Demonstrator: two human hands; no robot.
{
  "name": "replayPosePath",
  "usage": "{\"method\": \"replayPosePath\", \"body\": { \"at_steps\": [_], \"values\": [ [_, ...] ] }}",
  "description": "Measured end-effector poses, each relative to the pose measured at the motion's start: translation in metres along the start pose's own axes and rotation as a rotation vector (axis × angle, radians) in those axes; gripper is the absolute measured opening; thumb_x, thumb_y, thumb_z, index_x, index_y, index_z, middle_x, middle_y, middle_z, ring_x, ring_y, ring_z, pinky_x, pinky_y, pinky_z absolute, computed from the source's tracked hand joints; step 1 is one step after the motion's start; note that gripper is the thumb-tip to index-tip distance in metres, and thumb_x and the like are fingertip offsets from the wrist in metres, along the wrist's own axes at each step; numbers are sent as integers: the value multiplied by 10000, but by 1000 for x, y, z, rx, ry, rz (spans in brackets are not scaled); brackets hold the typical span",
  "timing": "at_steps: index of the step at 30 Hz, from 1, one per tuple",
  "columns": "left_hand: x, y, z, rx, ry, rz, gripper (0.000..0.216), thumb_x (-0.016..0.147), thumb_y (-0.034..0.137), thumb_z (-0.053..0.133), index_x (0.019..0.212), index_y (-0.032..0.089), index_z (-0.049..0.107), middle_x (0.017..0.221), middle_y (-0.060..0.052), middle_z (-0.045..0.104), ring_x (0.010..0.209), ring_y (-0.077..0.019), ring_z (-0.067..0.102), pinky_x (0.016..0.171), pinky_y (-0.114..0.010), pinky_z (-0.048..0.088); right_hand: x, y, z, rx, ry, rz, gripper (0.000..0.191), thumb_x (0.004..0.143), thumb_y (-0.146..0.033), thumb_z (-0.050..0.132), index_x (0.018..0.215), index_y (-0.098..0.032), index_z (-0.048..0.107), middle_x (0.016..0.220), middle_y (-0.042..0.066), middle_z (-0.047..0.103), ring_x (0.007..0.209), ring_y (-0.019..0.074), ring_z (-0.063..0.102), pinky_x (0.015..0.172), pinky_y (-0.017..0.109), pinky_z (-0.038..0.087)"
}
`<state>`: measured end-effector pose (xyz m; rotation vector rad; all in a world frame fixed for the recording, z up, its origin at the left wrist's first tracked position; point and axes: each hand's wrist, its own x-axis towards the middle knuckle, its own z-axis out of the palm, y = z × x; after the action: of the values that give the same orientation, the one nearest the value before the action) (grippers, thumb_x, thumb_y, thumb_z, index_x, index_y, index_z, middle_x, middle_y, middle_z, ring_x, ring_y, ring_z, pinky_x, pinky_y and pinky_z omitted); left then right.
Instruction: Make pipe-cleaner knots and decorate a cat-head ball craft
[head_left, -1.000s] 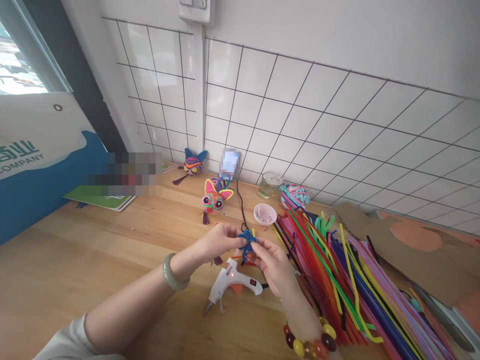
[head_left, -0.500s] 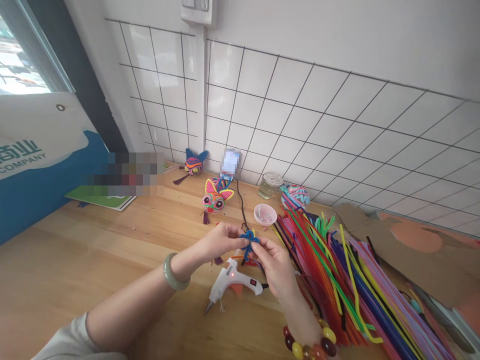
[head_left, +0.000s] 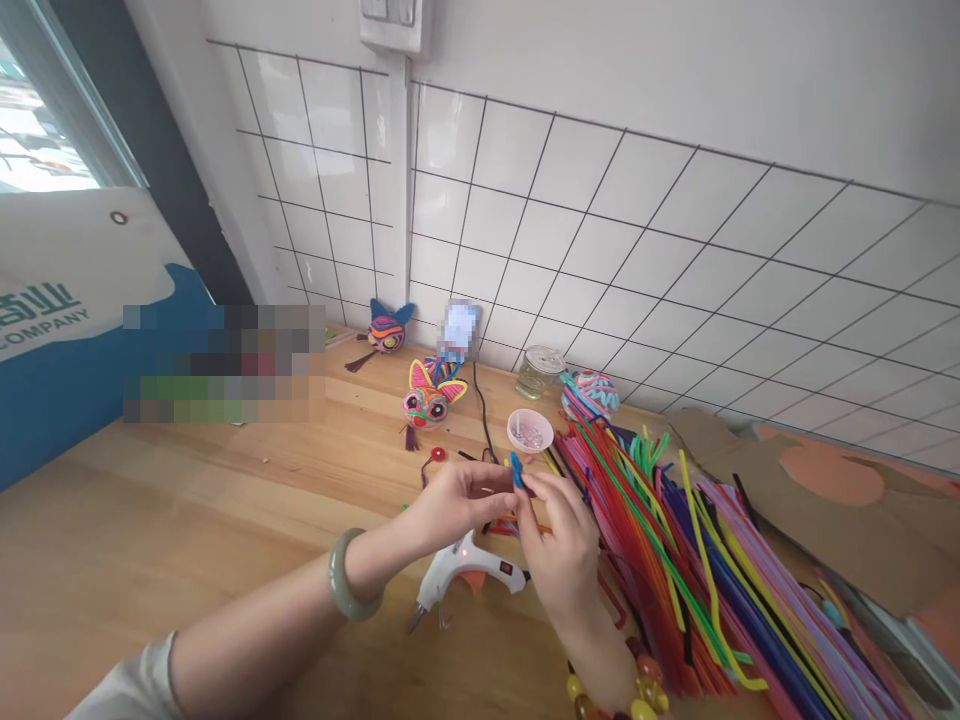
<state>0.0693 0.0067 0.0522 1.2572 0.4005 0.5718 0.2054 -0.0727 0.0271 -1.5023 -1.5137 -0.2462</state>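
Between the fingertips of both hands is a small blue pipe-cleaner piece [head_left: 517, 470], turned nearly edge-on, so most of its looped shape is hidden. My left hand [head_left: 465, 503], with a pale green bangle on its wrist, pinches it from the left. From the right, my right hand [head_left: 559, 530] grips it between thumb and fingers; a bead bracelet circles that wrist. Just below the hands a white hot glue gun [head_left: 480, 563] rests on the table, its red light lit and its nozzle pointing down-left.
Bundles of coloured pipe cleaners [head_left: 675, 560] spread over the right side. Behind the hands stand a pink bowl of small beads [head_left: 530, 432], a glass jar [head_left: 539, 372], a cat-faced pipe-cleaner ornament [head_left: 426, 405] and a blue-eared one [head_left: 388, 327]. Cardboard [head_left: 795, 500] lies far right.
The blue piece has turned from facing me with its loops showing to nearly edge-on. Both hands have shifted slightly right, and a red round piece behind the left hand has come into view.
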Motion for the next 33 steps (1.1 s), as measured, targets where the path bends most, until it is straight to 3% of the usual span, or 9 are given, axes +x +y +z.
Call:
{"method": "replayPosePath", "body": {
  "at_steps": [2, 5, 10, 14, 19, 28, 33],
  "values": [
    [-1, 2, 2, -112, 2, -18, 325, 709, 339, 732, 954, 131, 683, 938, -59, 709, 886, -168, 637, 840, -259, 479, -1, -2, 1, -82, -18, -120, 248, 858, -131, 556, 1091, -199, 611, 975, 109, 651, 957, 229, 606, 833, 408, 506],
    [-2, 10, 3, -174, 122, -74, 277, 667, 335, 769, 842, 135, 693, 806, -30, 704, 781, -129, 632, 778, -221, 488, 0, -5, 1, -114, -54, -190, 313, 863, -102, 538, 1159, -191, 591, 993, 120, 624, 961, 232, 591, 815, 407, 507],
    [0, 11, -1, -233, 248, -171, 292, 660, 398, 760, 690, 127, 656, 652, -14, 663, 634, -102, 616, 603, -176, 471, 1, -10, 1, -48, -100, -160, 344, 884, -98, 490, 1185, -224, 598, 973, 100, 586, 909, 208, 591, 756, 378, 522],
    [4, 3, -8, -282, 266, -162, 318, 641, 402, 772, 664, 114, 638, 647, -26, 668, 584, -91, 611, 590, -180, 467, 5, -12, -1, 27, -51, -73, 242, 876, -156, 536, 1089, -213, 636, 954, 84, 583, 896, 199, 603, 752, 358, 537],
    [5, 1, -11, -246, 263, -146, 345, 630, 419, 774, 671, 102, 643, 646, -33, 677, 559, -90, 606, 609, -202, 478, 7, -12, -1, 91, -29, 2, 104, 857, -206, 591, 957, -201, 617, 914, 69, 638, 851, 190, 633, 740, 334, 547],
    [7, -1, -14, -42, 189, -140, 427, 640, 521, 728, 683, 104, 645, 585, -27, 669, 512, -80, 577, 566, -192, 461, 3, -7, -3, -74, -152, -104, 209, 910, -142, 498, 1078, -167, 620, 850, 75, 630, 779, 177, 626, 728, 327, 525],
    [7, -1, -17, 20, 136, -145, 433, 638, 525, 726, 693, 103, 650, 594, -21, 663, 531, -81, 581, 583, -195, 472, 5, -10, -5, -106, -166, -123, 185, 916, -148, 489, 1017, -147, 644, 795, 69, 602, 733, 171, 614, 700, 312, 507]
  ]
}}
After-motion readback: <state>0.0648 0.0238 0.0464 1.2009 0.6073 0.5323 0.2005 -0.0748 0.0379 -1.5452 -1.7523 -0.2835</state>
